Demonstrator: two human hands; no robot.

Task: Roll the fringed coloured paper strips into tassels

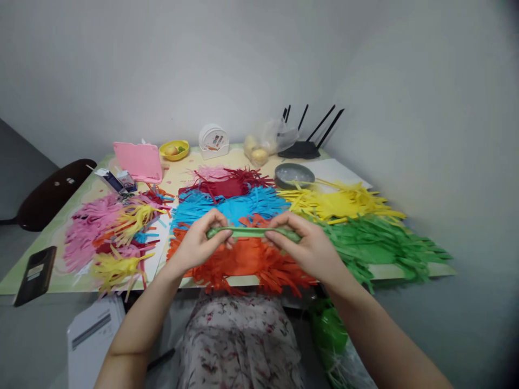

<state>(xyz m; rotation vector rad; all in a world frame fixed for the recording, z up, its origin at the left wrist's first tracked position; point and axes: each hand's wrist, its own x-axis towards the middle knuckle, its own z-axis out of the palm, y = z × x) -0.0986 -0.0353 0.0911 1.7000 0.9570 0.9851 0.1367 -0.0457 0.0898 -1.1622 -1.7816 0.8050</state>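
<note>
Between my two hands a narrow green strip (248, 232), perhaps felt or fabric, is stretched level above the table. My left hand (208, 233) pinches its left end between thumb and fingers. At the other end my right hand (294, 237) pinches it the same way. Directly under the strip lies an orange fringed piece (239, 259), with a blue fringed piece (235, 208) and a dark red one (227, 187) behind it. To the right are a yellow fringed pile (344, 202) and a green fringed pile (365, 243).
Mixed pink and yellow fringed bundles (97, 227) lie at the left, near a phone (35, 274) on the table edge. Farther back stand a pink tablet case (140, 162), a yellow bowl (174, 151), a grey round dish (294, 174) and a black router (300, 149).
</note>
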